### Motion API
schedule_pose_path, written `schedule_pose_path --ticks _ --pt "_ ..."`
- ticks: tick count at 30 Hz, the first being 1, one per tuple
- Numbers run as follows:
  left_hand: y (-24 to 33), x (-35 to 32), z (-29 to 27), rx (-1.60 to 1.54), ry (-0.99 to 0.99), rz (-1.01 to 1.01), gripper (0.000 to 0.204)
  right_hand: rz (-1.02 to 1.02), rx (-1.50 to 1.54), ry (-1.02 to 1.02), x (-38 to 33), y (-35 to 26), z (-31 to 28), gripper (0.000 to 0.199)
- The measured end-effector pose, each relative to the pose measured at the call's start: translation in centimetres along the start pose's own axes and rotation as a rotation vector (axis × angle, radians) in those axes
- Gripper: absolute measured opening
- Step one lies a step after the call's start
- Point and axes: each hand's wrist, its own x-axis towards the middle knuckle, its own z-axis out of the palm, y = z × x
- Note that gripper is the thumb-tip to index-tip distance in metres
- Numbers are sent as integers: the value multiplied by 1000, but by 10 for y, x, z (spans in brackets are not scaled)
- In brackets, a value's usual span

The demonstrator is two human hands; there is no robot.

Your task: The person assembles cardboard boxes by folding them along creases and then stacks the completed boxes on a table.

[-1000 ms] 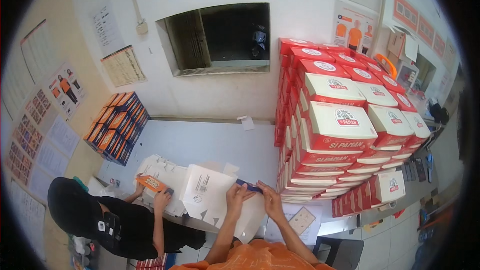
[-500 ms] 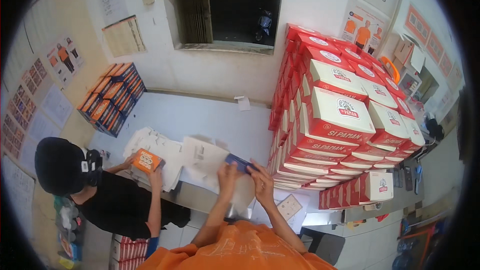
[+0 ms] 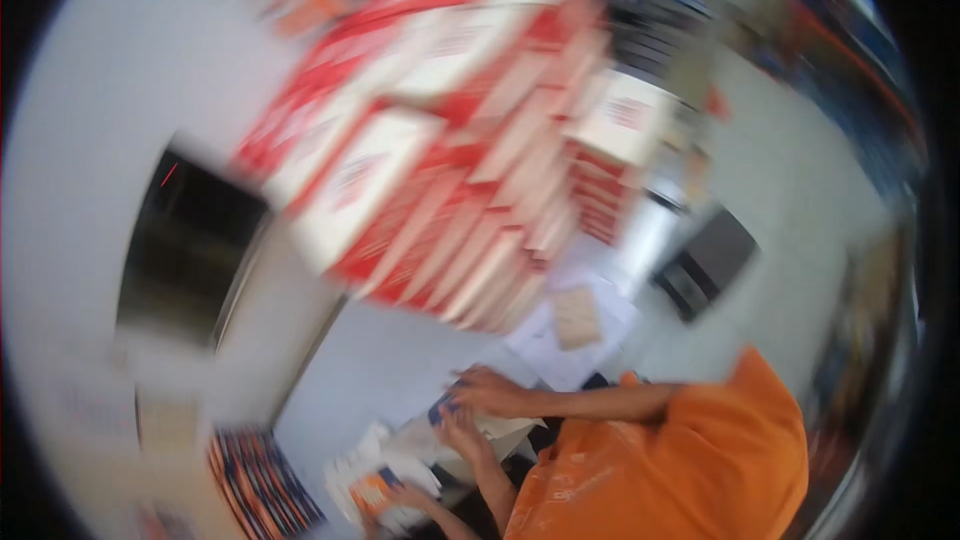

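Observation:
My left hand (image 3: pixel 462 432) and my right hand (image 3: pixel 488 392) are close together above the table, both closed on a partly folded cardboard box (image 3: pixel 438 410). Dark blue shows where my fingers press it; its other side is white. Motion blur hides the exact finger positions and folds. Beside my left hand, a co-worker's hand (image 3: pixel 408 496) is at an orange box (image 3: pixel 368 492). White flat cardboard sheets (image 3: pixel 345 468) lie around that box.
A tall stack of red and white boxes (image 3: pixel 385 210) stands on the table (image 3: pixel 345 365). Dark boxes with orange edges (image 3: pixel 262 485) are piled by the wall. A tan card (image 3: pixel 576 318) lies on white paper near my right hand. A dark stool (image 3: pixel 705 260) is on the floor.
My view has swung to the right and tilted, smearing the scene. Both my hands stay on the cardboard box, with the right hand now lying over it. The co-worker is mostly out of view.

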Motion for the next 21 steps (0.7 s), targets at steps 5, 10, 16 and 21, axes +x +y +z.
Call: schedule_pose_path --ticks 5,10,16,21 --pt "2 -29 15 12 -76 -196 58 218 163 -24 -51 -4 -22 41" --pt "24 -6 10 -23 -43 -453 75 248 155 20 -96 -6 -71 45" --pt "-10 -70 25 280 -445 -532 37 440 -107 32 -160 -62 -153 42" --pt "-8 -130 105 202 -538 -744 53 663 -207 276 -183 -95 -169 38"
